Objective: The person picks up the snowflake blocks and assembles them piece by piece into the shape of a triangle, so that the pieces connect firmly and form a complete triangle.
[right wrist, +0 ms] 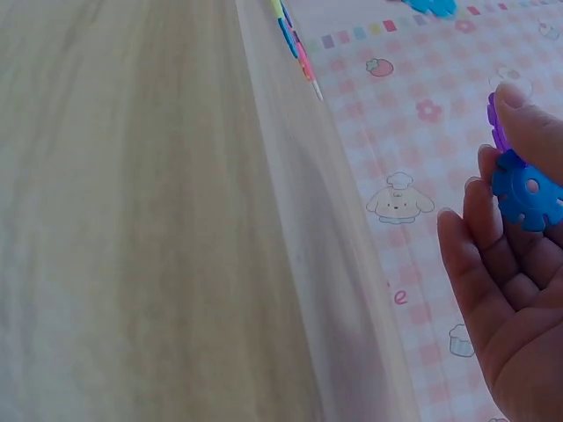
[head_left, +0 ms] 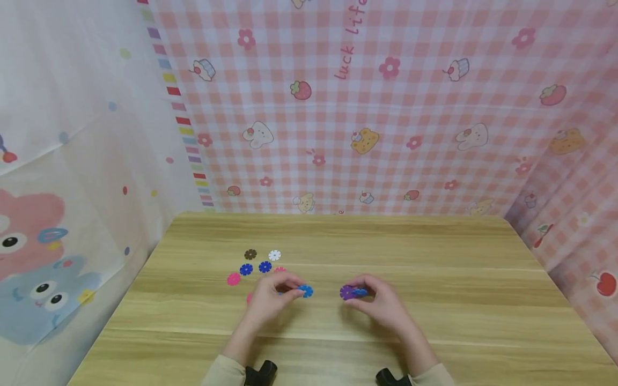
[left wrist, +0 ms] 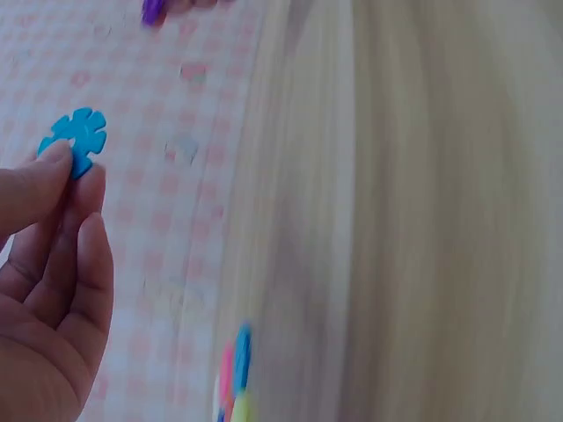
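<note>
Above the table, my left hand (head_left: 273, 296) pinches a light blue notched disc (left wrist: 84, 136) between thumb and index finger. Facing it across a small gap, my right hand (head_left: 380, 301) holds a purple notched disc (head_left: 346, 292) with a blue notched disc (right wrist: 530, 192) attached to it. In the right wrist view the purple piece (right wrist: 498, 123) shows edge-on, with the blue one at an angle below it. The two hands' pieces are apart.
Loose discs lie on the wooden table (head_left: 434, 257) to the left: a brown disc (head_left: 250, 254), a white disc (head_left: 274, 255), two dark blue discs (head_left: 246, 269) and several pink discs (head_left: 234, 279). My left hand partly covers some. A checked cloth (head_left: 338, 118) hangs behind.
</note>
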